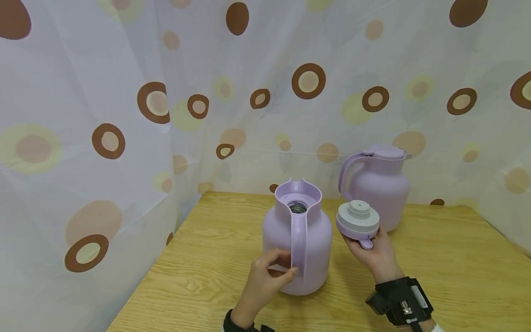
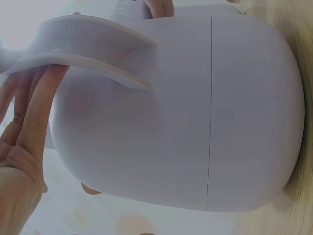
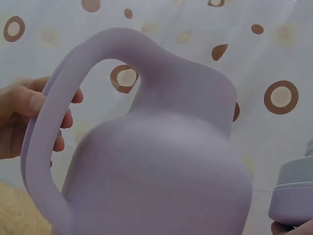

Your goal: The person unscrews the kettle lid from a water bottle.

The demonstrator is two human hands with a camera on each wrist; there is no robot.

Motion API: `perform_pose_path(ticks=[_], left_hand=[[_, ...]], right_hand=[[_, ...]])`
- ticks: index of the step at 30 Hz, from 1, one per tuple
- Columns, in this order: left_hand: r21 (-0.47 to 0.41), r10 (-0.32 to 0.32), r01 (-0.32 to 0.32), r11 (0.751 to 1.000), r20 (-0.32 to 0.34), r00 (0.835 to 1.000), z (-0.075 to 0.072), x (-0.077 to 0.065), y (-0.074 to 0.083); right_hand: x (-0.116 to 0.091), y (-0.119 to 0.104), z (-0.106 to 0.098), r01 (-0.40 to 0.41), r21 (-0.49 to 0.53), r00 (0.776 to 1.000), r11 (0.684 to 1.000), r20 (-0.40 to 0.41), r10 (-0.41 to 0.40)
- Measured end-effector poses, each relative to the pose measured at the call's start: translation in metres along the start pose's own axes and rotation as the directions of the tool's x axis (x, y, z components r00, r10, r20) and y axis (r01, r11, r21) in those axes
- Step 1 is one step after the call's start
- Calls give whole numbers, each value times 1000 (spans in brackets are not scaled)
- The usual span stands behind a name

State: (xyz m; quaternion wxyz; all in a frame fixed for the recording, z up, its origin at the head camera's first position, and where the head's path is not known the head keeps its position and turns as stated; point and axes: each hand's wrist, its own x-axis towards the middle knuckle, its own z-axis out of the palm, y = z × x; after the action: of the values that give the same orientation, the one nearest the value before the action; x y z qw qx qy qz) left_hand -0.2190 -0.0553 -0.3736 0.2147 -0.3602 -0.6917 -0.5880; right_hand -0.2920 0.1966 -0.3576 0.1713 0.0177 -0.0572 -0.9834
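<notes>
A lilac vacuum jug (image 1: 318,244) stands upright on the table with its top uncovered, showing a dark round mouth (image 1: 297,207). My left hand (image 1: 265,276) holds its handle (image 1: 299,237), fingers through the loop and thumb on the outer side; in the right wrist view the fingertips (image 3: 58,142) come out beyond the handle. To the right of this jug, my right hand (image 1: 378,258) holds a lid (image 1: 358,219) from below, its grey stopper side facing up and its lilac tab toward me. The lid is apart from the jug.
A second lilac jug (image 1: 379,186) with its lid on stands behind the right hand, near the back of the wooden table (image 1: 224,230). Close behind the table hangs a spotted curtain (image 1: 265,124), which also runs along the left side.
</notes>
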Motion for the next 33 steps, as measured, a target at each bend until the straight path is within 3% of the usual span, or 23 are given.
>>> perform_pose_path(ticks=[7,12,17,23,27,33], left_hand=[[0,13,-13,1000,-7,1000,-2,4,20],[-1,19,-19,1000,-7,1000,0,1,4],[2,17,-17,1000,-6,1000,1,-1,-5],[-7,13,-13,1000,-12,1000,-1,2,13],[3,20,-20,1000,-12,1000,-1,3,24],[-8,4,-4,1000,-8,1000,-1,4,26]], right_hand=[[-5,-1,-21,-24,27,999,999,-32,25],[-9,-2,-34,-36,10,998,999,-44,36],[-12,-4,-46,-16,-21,990,1000,-140,13],[-15,-4,-59,7,2,970,1000,-244,-6],[-17,-4,-66,13,0,968,1000,-252,-13],[-25,-5,-75,0,-86,966,996,-259,-22]])
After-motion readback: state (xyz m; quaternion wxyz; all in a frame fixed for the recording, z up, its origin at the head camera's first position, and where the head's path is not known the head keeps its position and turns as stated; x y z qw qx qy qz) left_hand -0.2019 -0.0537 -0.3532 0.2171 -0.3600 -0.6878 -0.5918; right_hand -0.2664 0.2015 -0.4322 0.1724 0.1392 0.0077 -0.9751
